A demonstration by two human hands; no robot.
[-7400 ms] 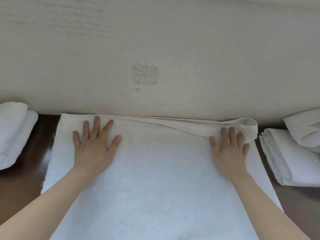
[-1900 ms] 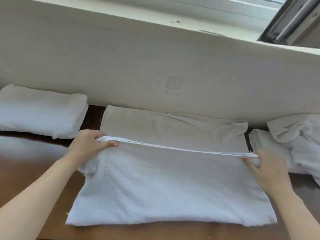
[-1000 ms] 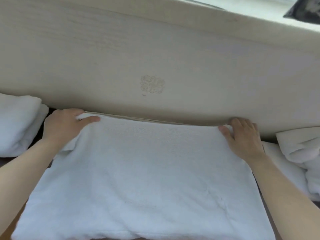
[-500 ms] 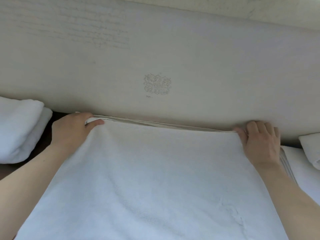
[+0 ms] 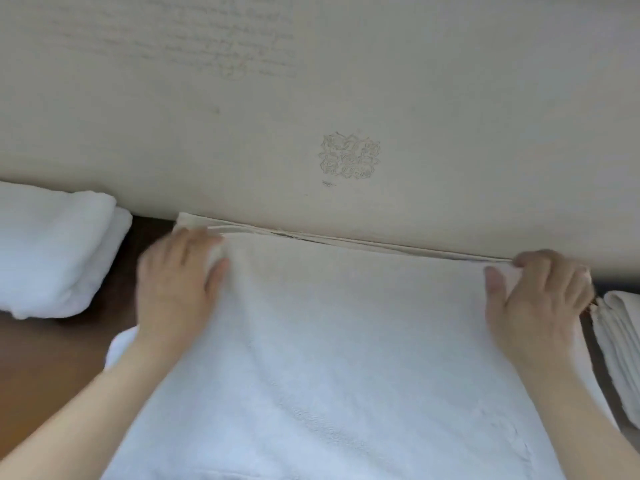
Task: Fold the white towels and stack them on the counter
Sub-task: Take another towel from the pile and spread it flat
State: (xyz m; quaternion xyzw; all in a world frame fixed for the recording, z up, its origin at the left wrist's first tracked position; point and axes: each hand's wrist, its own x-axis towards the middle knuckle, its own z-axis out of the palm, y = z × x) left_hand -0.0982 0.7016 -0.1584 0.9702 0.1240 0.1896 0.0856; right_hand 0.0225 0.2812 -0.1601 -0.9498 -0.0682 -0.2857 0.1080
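Though flat, towel (image 5: 346, 358) under left hand (image 5: 176, 289)

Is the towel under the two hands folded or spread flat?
Folded: the towel shows stacked layer edges along its far side.

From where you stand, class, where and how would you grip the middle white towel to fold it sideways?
Its left short end, probably, pinched from the left over the counter. The towel lies flat and wide, far edge against the wall, and folded towels crowd its right end.
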